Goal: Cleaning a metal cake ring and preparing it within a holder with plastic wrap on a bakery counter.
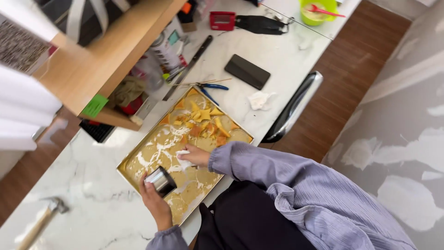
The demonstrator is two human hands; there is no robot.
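A gold-rimmed rectangular tray [124,164] lies on the white marble counter [92,203], smeared with white streaks. Orange and yellow paper-like scraps [203,118] are heaped at its far end. My left hand [155,203] grips a small shiny metal cup [160,179] tilted over the tray's middle. My right hand [196,155] presses a small white pad or tissue [182,158] onto the tray surface, just beyond the cup. Both arms wear lilac sleeves.
Blue-handled pliers [213,87], a long metal ruler [188,67], a black phone [247,71] and a crumpled tissue [259,99] lie beyond the tray. A wooden shelf [92,60] overhangs the left. A hammer [44,217] rests near left; a green bowl [317,11] sits far back.
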